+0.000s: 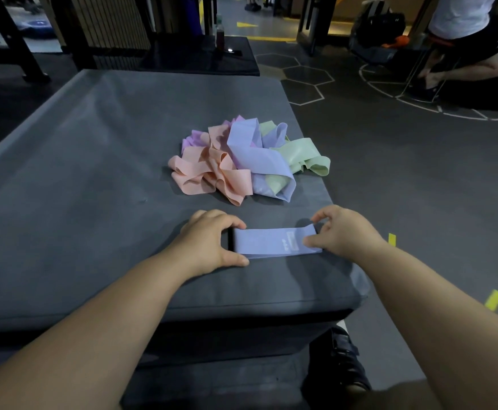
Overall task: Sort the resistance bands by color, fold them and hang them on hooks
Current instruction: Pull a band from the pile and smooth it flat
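Observation:
A lavender-blue resistance band [271,242] lies flat near the front edge of a dark grey padded mat [79,179]. My left hand [209,242] sits at the band's left end, with the forefinger and thumb framing that end. My right hand [345,232] pinches the band's right end between thumb and fingertips. Farther back on the mat lies a loose pile of bands: peach ones [209,173] on the left, lavender-blue ones [259,155] in the middle, pale green ones [304,156] on the right and pink-purple ones [196,137] behind.
The mat's right edge drops to a dark floor with yellow tape marks [493,300]. A low black platform with a bottle [220,34] stands behind the mat. A person [466,39] sits on a stool at the far right. My shoe [342,359] shows below the mat.

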